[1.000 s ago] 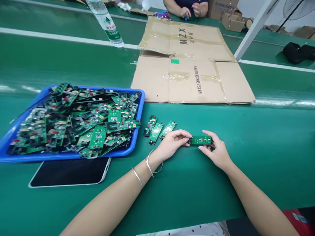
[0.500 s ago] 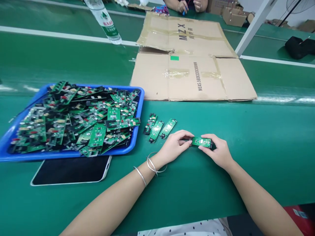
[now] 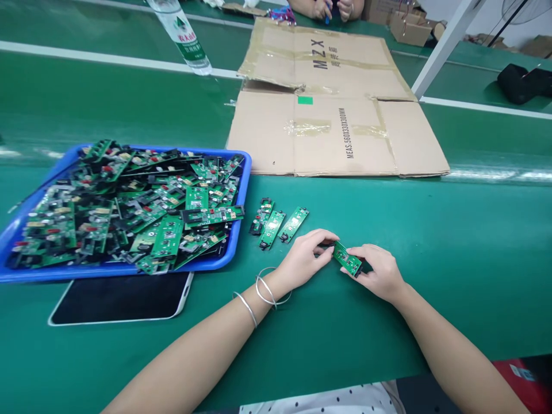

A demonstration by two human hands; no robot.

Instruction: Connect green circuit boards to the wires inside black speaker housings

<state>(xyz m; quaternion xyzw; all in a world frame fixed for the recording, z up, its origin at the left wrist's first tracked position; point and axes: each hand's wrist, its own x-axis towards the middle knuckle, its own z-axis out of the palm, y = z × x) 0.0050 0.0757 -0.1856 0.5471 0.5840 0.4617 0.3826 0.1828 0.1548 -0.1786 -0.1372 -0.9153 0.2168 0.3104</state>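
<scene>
My left hand [image 3: 304, 257] and my right hand [image 3: 376, 272] meet over the green table, and both pinch a small green circuit board [image 3: 346, 259] between them. The board lies tilted, its left end at my left fingertips and its right end under my right fingers. Three similar boards [image 3: 278, 222] lie side by side on the table just left of my left hand. Thin bangles circle my left wrist.
A blue tray [image 3: 240, 190] heaped with several circuit boards stands at the left, with a dark tablet [image 3: 121, 298] partly under it. Flattened cardboard [image 3: 336, 103] lies beyond. A water bottle [image 3: 183, 37] stands at the far left, and another person's hands [image 3: 332, 8] work at the top edge.
The board, first level between my hands, has turned so its right end points down toward me. My right hand has drawn a little closer to my left.
</scene>
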